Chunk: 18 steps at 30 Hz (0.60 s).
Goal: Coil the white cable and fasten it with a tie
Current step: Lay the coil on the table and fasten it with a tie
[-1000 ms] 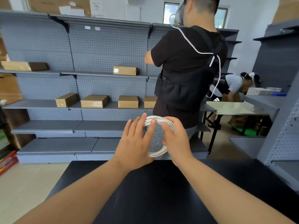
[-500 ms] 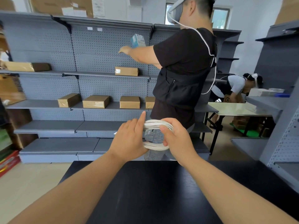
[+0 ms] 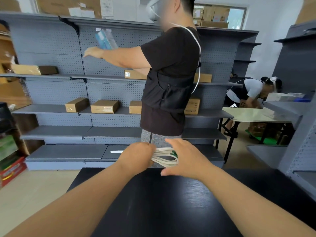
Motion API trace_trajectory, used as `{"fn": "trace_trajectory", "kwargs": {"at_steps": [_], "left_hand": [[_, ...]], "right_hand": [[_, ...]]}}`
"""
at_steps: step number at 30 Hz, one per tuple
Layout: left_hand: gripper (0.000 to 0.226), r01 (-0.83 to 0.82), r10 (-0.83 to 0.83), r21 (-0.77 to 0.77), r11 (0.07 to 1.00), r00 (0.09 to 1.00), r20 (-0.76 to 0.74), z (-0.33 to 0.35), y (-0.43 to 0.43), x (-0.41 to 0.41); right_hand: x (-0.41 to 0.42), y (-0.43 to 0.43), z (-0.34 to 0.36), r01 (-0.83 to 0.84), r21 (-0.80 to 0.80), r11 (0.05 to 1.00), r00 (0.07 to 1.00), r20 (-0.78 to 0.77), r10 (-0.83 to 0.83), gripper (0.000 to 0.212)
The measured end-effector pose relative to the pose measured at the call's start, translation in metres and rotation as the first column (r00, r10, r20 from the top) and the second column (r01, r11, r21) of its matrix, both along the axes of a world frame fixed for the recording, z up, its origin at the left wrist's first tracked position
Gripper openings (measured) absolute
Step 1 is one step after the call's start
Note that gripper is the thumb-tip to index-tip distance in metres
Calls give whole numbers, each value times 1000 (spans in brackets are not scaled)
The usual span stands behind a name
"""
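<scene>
Item: coiled white cable, held just above the far edge of the black wooden table. The left hand has its fingers curled round the coil's left end. The right hand has its fingers straight and spread, cupping the right end.

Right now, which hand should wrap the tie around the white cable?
Probably the right hand. The left hand grips the coiled white cable, so it is busy. The right hand's fingers are spread beside the coil, next to a small green piece that may be the tie.
</scene>
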<state>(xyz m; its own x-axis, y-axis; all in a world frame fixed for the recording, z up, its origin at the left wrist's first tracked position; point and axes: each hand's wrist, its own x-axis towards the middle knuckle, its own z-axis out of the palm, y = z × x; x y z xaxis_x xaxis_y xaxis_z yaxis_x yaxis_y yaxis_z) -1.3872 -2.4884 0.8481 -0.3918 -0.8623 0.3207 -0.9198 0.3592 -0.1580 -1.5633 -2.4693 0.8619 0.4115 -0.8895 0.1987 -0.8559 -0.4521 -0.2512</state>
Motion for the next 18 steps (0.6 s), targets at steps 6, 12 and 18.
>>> {"fn": "trace_trajectory", "kwargs": {"at_steps": [6,12,18], "left_hand": [[24,-19,17,103,994,1000,20,-10,12,-6],[26,27,-46,167,986,993,109,-29,27,2],[20,76,-89,154,985,993,74,-46,36,19]], "right_hand": [[14,-2,-24,5,-71,997,957,-288,-25,97],[20,4,-43,14,79,997,974,-228,4,51],[30,7,-61,-38,-14,999,953,-300,32,28]]}}
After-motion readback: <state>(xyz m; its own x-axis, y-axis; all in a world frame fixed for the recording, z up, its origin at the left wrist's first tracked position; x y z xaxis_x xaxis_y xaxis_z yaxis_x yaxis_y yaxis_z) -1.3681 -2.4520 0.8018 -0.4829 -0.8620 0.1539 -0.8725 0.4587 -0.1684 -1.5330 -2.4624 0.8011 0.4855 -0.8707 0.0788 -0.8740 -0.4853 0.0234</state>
